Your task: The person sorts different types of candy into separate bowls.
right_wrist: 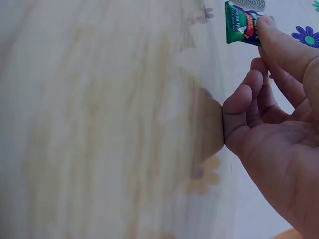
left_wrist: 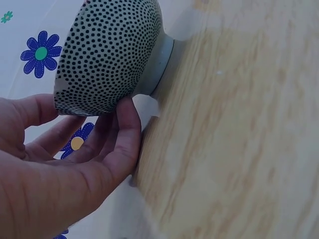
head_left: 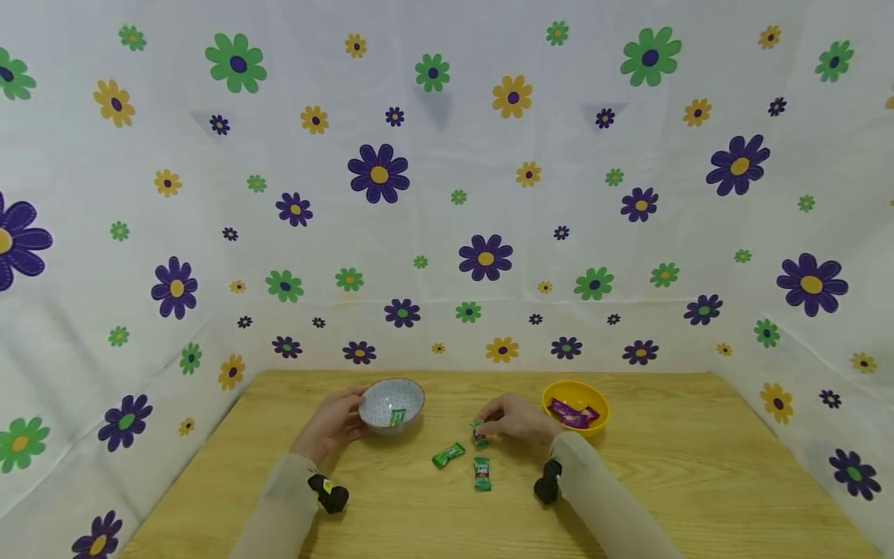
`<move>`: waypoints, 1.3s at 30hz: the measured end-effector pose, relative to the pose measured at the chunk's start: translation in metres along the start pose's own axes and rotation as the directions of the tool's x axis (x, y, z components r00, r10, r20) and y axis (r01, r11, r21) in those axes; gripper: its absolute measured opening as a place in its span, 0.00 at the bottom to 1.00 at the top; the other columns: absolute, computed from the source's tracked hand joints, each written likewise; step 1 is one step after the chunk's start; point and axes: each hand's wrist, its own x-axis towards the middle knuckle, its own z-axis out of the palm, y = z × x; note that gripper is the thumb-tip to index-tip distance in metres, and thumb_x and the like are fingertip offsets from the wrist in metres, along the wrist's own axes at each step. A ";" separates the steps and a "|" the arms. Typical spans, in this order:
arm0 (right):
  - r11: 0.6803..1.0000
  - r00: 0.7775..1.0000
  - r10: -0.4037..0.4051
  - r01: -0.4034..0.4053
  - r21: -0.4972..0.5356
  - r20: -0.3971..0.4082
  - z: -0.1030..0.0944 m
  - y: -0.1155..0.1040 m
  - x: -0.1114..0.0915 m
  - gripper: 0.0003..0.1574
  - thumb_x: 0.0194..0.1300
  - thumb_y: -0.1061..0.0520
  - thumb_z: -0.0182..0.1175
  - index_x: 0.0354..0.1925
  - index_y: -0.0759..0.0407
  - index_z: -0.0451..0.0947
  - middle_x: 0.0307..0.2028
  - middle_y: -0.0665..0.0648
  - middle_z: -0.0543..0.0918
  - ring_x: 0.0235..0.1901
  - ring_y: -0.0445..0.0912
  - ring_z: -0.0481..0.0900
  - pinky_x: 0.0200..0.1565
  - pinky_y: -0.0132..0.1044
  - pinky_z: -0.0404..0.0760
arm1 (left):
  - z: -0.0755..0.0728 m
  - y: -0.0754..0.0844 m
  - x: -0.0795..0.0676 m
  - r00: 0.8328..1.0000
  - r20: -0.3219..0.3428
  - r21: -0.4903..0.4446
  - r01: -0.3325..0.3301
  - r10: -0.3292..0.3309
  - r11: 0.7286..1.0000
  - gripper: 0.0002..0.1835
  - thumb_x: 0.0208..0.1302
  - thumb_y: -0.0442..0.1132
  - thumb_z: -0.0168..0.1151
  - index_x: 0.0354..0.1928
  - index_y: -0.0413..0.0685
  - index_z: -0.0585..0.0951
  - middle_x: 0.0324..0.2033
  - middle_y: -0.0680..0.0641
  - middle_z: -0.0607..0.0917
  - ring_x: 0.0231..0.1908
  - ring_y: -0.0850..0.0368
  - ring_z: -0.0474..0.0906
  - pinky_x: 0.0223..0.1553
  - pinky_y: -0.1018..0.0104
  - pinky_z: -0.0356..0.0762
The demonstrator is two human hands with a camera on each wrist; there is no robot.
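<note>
In the head view my left hand (head_left: 331,425) holds the side of a speckled bowl (head_left: 377,397), which has a green-wrapped candy (head_left: 397,417) inside. The left wrist view shows its thumb near the rim and fingertips against the dotted outer wall (left_wrist: 109,55), low by the foot. My right hand (head_left: 520,419) pinches another green candy (head_left: 479,436) between thumb and fingers; its wrapper (right_wrist: 241,24) shows in the right wrist view, with the little-finger side of the hand resting on the table. Two more green candies, one tilted (head_left: 448,454) and one upright (head_left: 483,473), lie nearer me.
Just beyond my right wrist stands a yellow bowl (head_left: 595,392) with purple-wrapped sweets (head_left: 574,414) in it. All sits on a wooden table (head_left: 691,466), enclosed at the back and sides by a white flowered cloth (head_left: 447,334).
</note>
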 end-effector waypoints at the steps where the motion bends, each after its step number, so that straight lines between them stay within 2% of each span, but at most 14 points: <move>1: 1.000 1.000 -0.002 0.002 0.007 -0.005 0.000 0.000 0.000 0.09 0.65 0.54 0.65 0.41 0.56 0.86 0.37 0.49 0.85 0.34 0.42 0.72 0.36 0.32 0.71 | 0.000 -0.001 0.000 1.000 0.003 -0.015 0.000 0.000 1.000 0.25 0.75 0.38 0.43 0.72 0.39 0.63 0.65 0.35 0.67 0.53 0.47 0.73 0.49 0.60 0.79; 5: 0.998 1.000 0.003 -0.001 0.056 -0.019 0.003 0.000 0.001 0.11 0.67 0.52 0.63 0.42 0.56 0.85 0.33 0.51 0.83 0.28 0.43 0.71 0.30 0.31 0.70 | -0.001 -0.004 -0.002 1.000 0.013 -0.016 -0.004 0.005 1.000 0.25 0.76 0.39 0.43 0.72 0.40 0.63 0.65 0.35 0.67 0.52 0.48 0.74 0.49 0.60 0.79; 12: 0.997 0.998 0.007 -0.002 0.077 -0.066 0.013 -0.008 0.006 0.14 0.67 0.48 0.63 0.44 0.54 0.85 0.34 0.51 0.82 0.32 0.43 0.73 0.37 0.33 0.73 | -0.003 -0.007 -0.002 1.000 0.027 -0.023 -0.005 0.006 1.000 0.26 0.76 0.40 0.44 0.72 0.40 0.63 0.65 0.35 0.68 0.50 0.50 0.75 0.49 0.60 0.79; 15: 0.988 0.995 0.019 -0.005 0.151 -0.096 0.019 -0.016 0.010 0.16 0.67 0.48 0.63 0.46 0.57 0.85 0.34 0.55 0.82 0.31 0.44 0.72 0.34 0.34 0.73 | -0.005 -0.007 -0.002 1.000 0.031 -0.026 -0.001 0.001 1.000 0.25 0.77 0.39 0.45 0.72 0.41 0.63 0.65 0.35 0.68 0.51 0.49 0.75 0.50 0.58 0.79; 20: 0.961 0.984 0.058 -0.008 0.278 -0.170 0.032 -0.030 0.020 0.20 0.67 0.50 0.63 0.51 0.62 0.83 0.44 0.56 0.83 0.39 0.47 0.78 0.43 0.40 0.80 | -0.009 -0.004 0.001 1.000 0.018 -0.002 0.002 -0.002 1.000 0.25 0.76 0.39 0.49 0.71 0.41 0.66 0.66 0.35 0.69 0.53 0.48 0.76 0.52 0.55 0.80; 23: 0.947 0.981 0.060 0.003 0.321 -0.185 0.041 -0.039 0.026 0.21 0.67 0.51 0.63 0.52 0.62 0.82 0.50 0.56 0.83 0.44 0.46 0.79 0.50 0.44 0.80 | -0.010 -0.001 -0.001 1.000 0.005 0.039 0.000 0.000 0.999 0.25 0.75 0.40 0.51 0.70 0.41 0.67 0.65 0.34 0.70 0.52 0.49 0.78 0.52 0.53 0.80; 25: 0.934 0.980 0.059 0.012 0.357 -0.188 0.048 -0.046 0.029 0.21 0.68 0.52 0.63 0.53 0.62 0.82 0.50 0.56 0.84 0.44 0.45 0.79 0.50 0.44 0.80 | -0.010 0.001 -0.003 1.000 -0.002 0.061 -0.003 0.003 0.998 0.25 0.75 0.40 0.51 0.70 0.41 0.67 0.65 0.33 0.70 0.51 0.49 0.79 0.52 0.53 0.80; 28: 0.891 0.977 0.081 0.017 0.453 -0.196 0.057 -0.056 0.032 0.20 0.67 0.53 0.63 0.53 0.64 0.81 0.47 0.55 0.84 0.41 0.42 0.78 0.49 0.43 0.80 | -0.009 0.003 -0.006 1.000 -0.007 0.086 -0.002 0.003 0.996 0.25 0.74 0.40 0.52 0.70 0.41 0.67 0.65 0.33 0.70 0.51 0.48 0.80 0.51 0.54 0.81; 34: 0.797 0.974 0.115 0.027 0.603 -0.195 0.069 -0.071 0.038 0.22 0.67 0.55 0.63 0.54 0.67 0.80 0.47 0.55 0.83 0.49 0.50 0.76 0.48 0.40 0.77 | -0.008 0.007 -0.008 1.000 -0.008 0.095 0.005 -0.004 0.995 0.25 0.74 0.39 0.52 0.70 0.42 0.67 0.65 0.33 0.70 0.54 0.45 0.78 0.52 0.54 0.80; 36: 0.779 0.974 0.118 0.032 0.627 -0.196 0.072 -0.073 0.040 0.21 0.67 0.55 0.63 0.54 0.67 0.80 0.47 0.54 0.83 0.51 0.51 0.76 0.46 0.39 0.76 | -0.008 0.007 -0.008 1.000 -0.007 0.097 0.004 -0.003 0.995 0.25 0.74 0.39 0.52 0.70 0.41 0.67 0.65 0.33 0.70 0.54 0.45 0.78 0.53 0.53 0.80; 39: 0.772 0.971 0.124 0.035 0.635 -0.204 0.076 -0.074 0.044 0.20 0.66 0.54 0.64 0.52 0.65 0.81 0.44 0.52 0.83 0.48 0.49 0.76 0.42 0.38 0.74 | -0.008 0.007 -0.008 1.000 -0.008 0.098 0.002 -0.001 0.995 0.25 0.74 0.38 0.53 0.70 0.41 0.67 0.64 0.33 0.70 0.53 0.46 0.79 0.52 0.53 0.81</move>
